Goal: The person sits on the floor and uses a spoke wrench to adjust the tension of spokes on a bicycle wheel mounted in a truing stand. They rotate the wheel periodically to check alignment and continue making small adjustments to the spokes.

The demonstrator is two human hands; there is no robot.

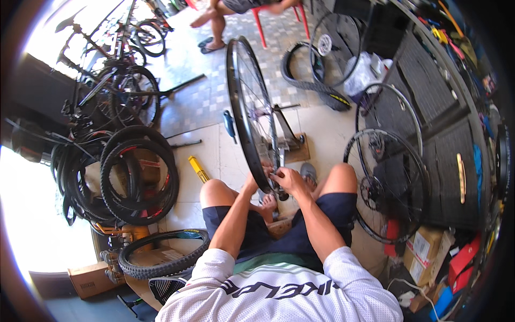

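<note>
A bare bicycle wheel with a dark rim, thin spokes and a purplish hub stands upright in front of me. It sits in a truing stand on a wooden base. At the near bottom of the rim, my left hand reaches in from the left. The rim partly hides its fingers, so its grip cannot be made out. Against the right side of the rim, my right hand is closed, fingertips pinched by the spokes. What it pinches is too small to name. A blue-handled tool shows just left of the wheel.
Several tyres are piled at left, below parked bicycles. A yellow box lies on the tiles. More wheels lean against a dark cabinet at right. Beyond, a person sits on a red chair near a loose tyre.
</note>
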